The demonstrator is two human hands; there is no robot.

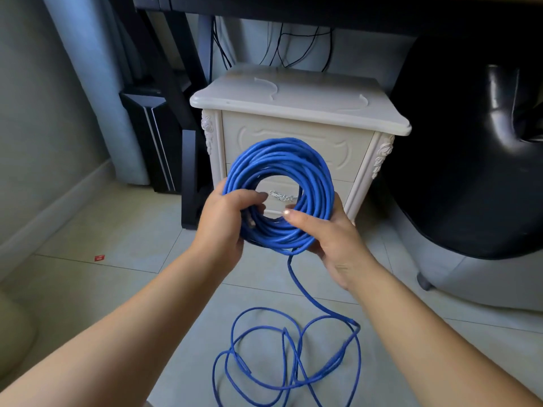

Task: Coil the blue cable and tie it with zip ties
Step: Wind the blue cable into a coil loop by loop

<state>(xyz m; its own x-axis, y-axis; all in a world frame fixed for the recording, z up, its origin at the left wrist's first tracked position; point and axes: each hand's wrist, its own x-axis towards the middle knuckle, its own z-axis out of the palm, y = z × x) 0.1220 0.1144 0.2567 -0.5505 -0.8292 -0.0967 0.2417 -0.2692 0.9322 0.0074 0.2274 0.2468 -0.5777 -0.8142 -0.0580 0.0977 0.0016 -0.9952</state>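
Snugly round the smooth blue cable (279, 154) ring, curled fingers (249, 198) of left hand (224, 221) and right hand (333, 242)

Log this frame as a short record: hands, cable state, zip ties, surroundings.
left hand: grips blue cable coil, lower left
right hand: grips coil, lower right, thumb through the opening
coil: held upright before white nightstand, no tie visible
loose cable: trails from coil's bottom, looped on tiled floor
possible zip ties: two pale curved strips on nightstand top, untouched
stage: coiling unfinished
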